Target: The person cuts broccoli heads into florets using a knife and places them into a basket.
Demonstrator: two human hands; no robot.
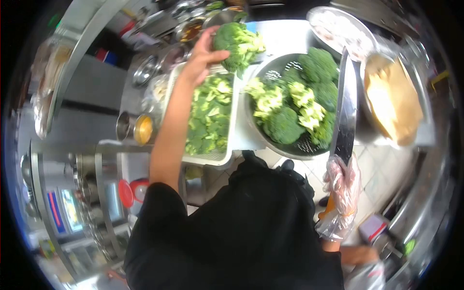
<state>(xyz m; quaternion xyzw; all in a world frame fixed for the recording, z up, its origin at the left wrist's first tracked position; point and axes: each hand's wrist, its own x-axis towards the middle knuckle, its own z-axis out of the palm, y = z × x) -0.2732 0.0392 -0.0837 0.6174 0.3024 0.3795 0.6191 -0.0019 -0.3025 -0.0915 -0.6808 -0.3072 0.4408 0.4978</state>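
Note:
My left hand, bare, is closed around a head of broccoli, its pale stems facing right. It holds the head above the far end of a white basket filled with cut broccoli florets. In a clear plastic glove, my right hand grips a large knife, with its broad blade pointing away from me and an orange handle partly showing below. The blade passes along the right side of a metal colander, where several broccoli heads lie.
A metal bowl of pale pieces stands at the back right. Right of the knife is a container with a brown, paper-like covering. Metal bowls and a yellow-filled cup are at left. Another person's arm shows at lower right.

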